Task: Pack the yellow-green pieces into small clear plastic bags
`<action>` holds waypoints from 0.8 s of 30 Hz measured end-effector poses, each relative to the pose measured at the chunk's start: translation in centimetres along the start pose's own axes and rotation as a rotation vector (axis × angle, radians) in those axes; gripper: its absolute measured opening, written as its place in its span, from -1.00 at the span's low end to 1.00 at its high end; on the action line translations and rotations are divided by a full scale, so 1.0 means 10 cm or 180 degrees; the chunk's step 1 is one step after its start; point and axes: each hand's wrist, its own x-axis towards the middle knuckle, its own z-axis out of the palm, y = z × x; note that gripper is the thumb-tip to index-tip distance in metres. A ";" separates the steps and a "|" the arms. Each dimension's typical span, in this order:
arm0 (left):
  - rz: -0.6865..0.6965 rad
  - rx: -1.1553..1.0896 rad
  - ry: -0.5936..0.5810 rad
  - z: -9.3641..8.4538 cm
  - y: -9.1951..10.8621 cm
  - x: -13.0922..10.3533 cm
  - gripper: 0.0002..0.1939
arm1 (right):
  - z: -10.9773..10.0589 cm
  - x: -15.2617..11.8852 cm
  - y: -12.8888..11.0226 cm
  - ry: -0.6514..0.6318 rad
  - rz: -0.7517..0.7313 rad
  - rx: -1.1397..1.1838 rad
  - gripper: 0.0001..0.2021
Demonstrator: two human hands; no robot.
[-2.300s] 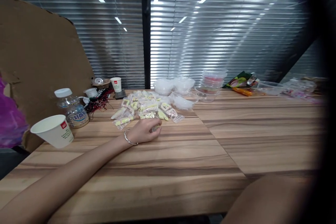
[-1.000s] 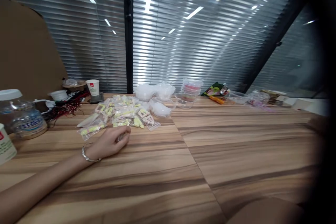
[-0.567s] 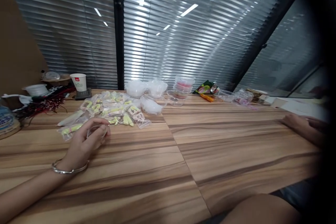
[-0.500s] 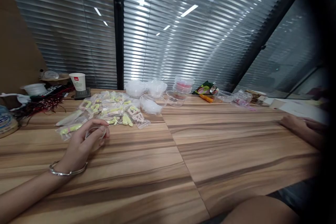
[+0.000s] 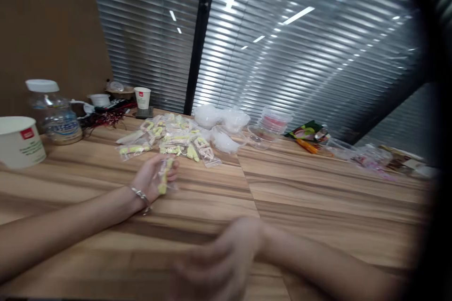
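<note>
My left hand [image 5: 154, 178], with a silver bracelet at the wrist, is closed around a small clear plastic bag [image 5: 164, 175] with a pale yellow piece inside. It is turned so that the bag faces right. Just beyond the hand lies a heap of similar clear bags [image 5: 176, 138] with yellow and pinkish pieces. My right hand [image 5: 221, 258] reaches across the near middle of the table, smeared by motion. Its fingers are too blurred to show whether they hold anything.
Clear bowls with white contents [image 5: 226, 141] and stacked clear tubs [image 5: 273, 121] stand behind the heap. Left are a paper cup [image 5: 21, 143], a white-lidded jar [image 5: 60, 120] and another cup [image 5: 142, 98]. An orange-handled tool [image 5: 306, 146] and a green packet [image 5: 307, 129] lie rear right.
The view has swung left, bringing the near cup and jar into sight. My left hand has turned, showing the bagged yellow piece. My right hand has come into the lower middle.
</note>
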 end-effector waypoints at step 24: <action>-0.0550 0.0560 -0.1102 0.05 -0.18 0.01 -0.75 | 0.11 -0.07 0.63 0.0801 0.1910 -0.0338 -0.60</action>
